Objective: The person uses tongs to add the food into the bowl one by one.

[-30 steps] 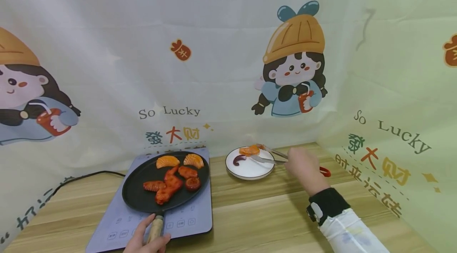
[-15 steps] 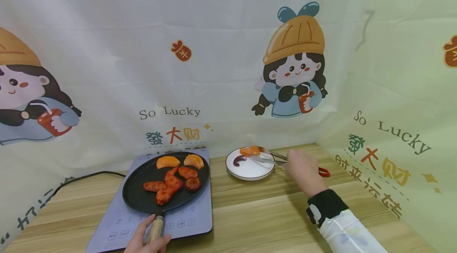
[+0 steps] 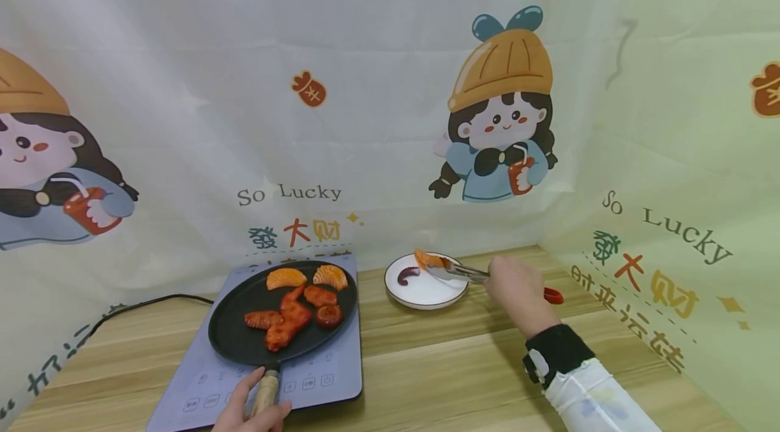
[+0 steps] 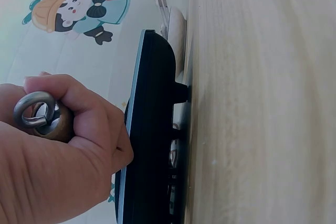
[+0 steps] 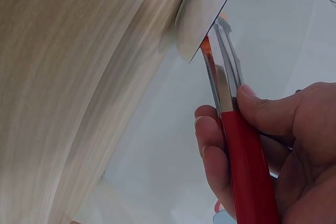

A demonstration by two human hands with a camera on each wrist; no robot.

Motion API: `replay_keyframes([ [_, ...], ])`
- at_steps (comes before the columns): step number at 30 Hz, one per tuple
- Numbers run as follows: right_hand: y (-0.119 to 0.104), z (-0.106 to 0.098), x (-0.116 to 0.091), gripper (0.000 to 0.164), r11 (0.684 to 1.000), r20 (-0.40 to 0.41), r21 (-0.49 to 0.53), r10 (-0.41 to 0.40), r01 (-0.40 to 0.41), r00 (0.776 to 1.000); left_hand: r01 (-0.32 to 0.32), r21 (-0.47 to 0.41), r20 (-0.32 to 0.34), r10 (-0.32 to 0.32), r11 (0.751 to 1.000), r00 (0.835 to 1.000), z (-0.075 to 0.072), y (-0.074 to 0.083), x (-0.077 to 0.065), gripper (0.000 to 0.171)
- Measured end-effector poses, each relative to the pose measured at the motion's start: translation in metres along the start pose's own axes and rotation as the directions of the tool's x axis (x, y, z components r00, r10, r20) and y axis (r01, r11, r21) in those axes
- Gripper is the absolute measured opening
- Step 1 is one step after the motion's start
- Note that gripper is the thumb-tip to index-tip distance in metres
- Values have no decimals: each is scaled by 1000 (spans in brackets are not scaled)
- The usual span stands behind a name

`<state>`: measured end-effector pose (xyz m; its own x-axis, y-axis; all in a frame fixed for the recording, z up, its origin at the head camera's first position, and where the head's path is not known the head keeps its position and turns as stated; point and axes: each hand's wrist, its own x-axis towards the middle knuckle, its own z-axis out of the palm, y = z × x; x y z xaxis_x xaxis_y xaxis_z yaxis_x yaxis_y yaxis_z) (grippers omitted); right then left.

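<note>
My left hand (image 3: 246, 412) grips the wooden handle (image 3: 266, 393) of a black frying pan (image 3: 234, 334) at the lower left. In the left wrist view its fingers wrap the handle, which ends in a metal ring (image 4: 35, 109). My right hand (image 3: 518, 291) holds red-handled metal tongs (image 5: 252, 161) over a white dark-rimmed plate (image 3: 435, 295). The tongs' tips are pressed together around an orange food slice (image 3: 430, 260), which stands tilted on or just above the plate. A purple octopus tentacle (image 3: 406, 275) lies beside it. The plate hides the tongs' tips in the right wrist view.
The pan sits on a grey induction cooker (image 3: 332, 368). Inside it lie two orange slices (image 3: 286, 277), a chicken wing (image 3: 292, 317) and several reddish pieces. A black cord (image 3: 152, 296) runs left across the wooden table (image 3: 439, 378). Printed curtains (image 3: 378, 114) enclose the back and right.
The tongs' arms have come together on the orange slice, and the slice has tipped up. Both hands stay nearly in place; the pan has not moved.
</note>
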<state>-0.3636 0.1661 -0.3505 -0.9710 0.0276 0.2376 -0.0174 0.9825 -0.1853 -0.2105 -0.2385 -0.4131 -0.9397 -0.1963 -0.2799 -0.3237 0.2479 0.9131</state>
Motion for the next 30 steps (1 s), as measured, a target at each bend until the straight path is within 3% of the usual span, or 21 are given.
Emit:
replay_keyframes([
  [20, 3, -3, -1, 21, 999, 51, 39, 31, -33, 998, -3, 9, 8, 3, 1000, 1000, 0, 3, -3, 96],
  [30, 2, -1, 1, 19, 997, 96, 67, 36, -43, 995, 10, 19, 18, -10, 1000, 1000, -1, 0, 3, 99],
])
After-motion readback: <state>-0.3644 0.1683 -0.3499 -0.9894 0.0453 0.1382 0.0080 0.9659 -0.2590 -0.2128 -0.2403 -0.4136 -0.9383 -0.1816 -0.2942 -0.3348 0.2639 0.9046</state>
